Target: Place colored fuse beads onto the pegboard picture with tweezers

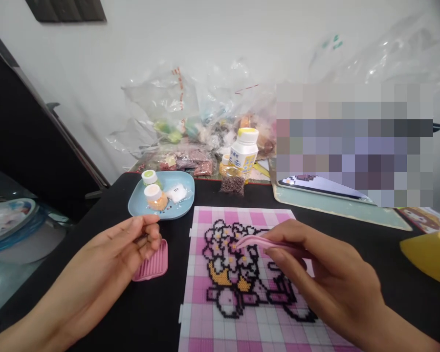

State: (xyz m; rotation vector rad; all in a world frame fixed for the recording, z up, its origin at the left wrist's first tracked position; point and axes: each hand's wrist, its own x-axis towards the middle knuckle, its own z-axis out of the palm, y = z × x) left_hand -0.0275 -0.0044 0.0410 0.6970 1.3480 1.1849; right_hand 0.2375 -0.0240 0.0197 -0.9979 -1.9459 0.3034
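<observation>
Pink plastic tweezers (256, 241) are held between the thumb and fingers of my right hand (326, 264). Their tips point left, over the bead picture (220, 278) on a pink-and-white checked pegboard (198, 337). Black fuse beads outline a figure there, with patches of orange and yellow beads inside. My left hand (121, 244) hovers left of the board with its fingers curled in toward the thumb. Whether it holds anything small is hidden. Partly behind it, a pink ridged bead tray (156, 264) lies on the black table surface.
A blue plate (187, 205) carries two small bead jars (156, 195) and a white packet (176, 192). Behind stand a white bottle (244, 151), a bag of dark beads (232, 185) and clear plastic bags (161, 102). A tablet (315, 186), partly blurred, and a yellow object (430, 256) are at right.
</observation>
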